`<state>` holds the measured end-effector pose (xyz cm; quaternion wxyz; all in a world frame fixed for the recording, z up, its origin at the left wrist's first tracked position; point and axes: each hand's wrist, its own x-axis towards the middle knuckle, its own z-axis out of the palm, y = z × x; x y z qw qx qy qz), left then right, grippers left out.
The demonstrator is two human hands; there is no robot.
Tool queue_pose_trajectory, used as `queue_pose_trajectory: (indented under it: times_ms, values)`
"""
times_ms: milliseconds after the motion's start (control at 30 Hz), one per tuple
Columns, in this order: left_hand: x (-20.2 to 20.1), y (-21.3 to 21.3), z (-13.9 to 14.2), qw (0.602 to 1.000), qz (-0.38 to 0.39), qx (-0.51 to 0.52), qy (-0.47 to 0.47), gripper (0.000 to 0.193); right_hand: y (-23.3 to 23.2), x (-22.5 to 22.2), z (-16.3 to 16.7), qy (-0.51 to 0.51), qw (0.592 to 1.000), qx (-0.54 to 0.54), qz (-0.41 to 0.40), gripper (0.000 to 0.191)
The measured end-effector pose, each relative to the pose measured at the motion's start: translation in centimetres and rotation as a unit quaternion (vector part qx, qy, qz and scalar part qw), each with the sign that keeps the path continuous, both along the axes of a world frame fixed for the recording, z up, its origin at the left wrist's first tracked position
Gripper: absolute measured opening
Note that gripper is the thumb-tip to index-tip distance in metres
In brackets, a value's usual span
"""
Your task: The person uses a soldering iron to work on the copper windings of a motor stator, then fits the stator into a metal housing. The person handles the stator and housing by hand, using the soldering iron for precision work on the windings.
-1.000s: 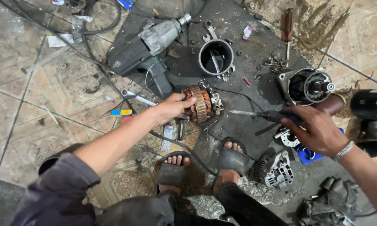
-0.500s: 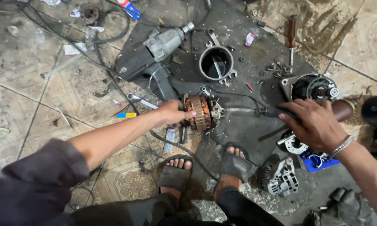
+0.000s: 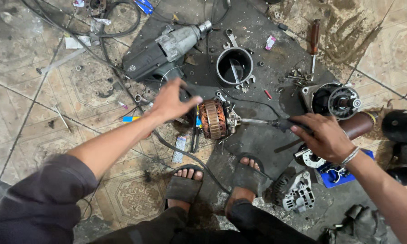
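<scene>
I take the stator as my landmark: a copper-wound ring with a small metal end piece, lying on the dark mat on the floor, just ahead of the two sandalled feet. Its axis runs across my view, left to right, and the screwdriver lies along that same line, its shaft entering the stator's right face. My right hand is closed around the screwdriver's dark handle, well to the right of the stator, so it reaches the part only through the tool. My left hand is the nearer one: it hovers just left of the stator and slightly beyond it, fingers spread, holding nothing, and I cannot tell whether a fingertip brushes the windings. So the stator sits between the hands, bare hand on one end, tool on the other, both in line with its axis. Beyond the stator stands a round black housing with a spanner in it, and beyond-left of it a grey power tool. To the right of the stator, past my right hand, lies a second motor part; nearer me on that side is a ribbed alloy cover.
</scene>
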<state>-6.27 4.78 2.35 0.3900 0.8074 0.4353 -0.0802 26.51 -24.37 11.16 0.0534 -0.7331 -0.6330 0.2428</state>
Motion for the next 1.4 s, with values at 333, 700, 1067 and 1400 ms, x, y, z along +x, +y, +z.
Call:
queue_pose_trajectory:
  times_ms: [333,700,1067,1400]
  values:
    - [-3.8,4.3,-2.9,0.985,0.063,0.16,-0.024,0.049,0.9,-1.9,1.6,-0.041,0.999,0.019,0.002,0.034]
    - [-1.6,-4.1,2.4,0.96,0.032,-0.098,-0.261,0.027,1.2,-3.6,3.0,-0.075,0.997,0.033,0.004,0.03]
    - [-0.1,-6.6,4.7,0.952,-0.028,-0.099,-0.288,0.021,1.9,-3.4,3.0,-0.108,0.993,0.024,0.028,0.032]
    - [-0.5,-6.5,4.6,0.954,-0.043,-0.136,-0.264,0.02,2.8,-3.5,3.2,-0.14,0.988,0.022,0.061,0.032]
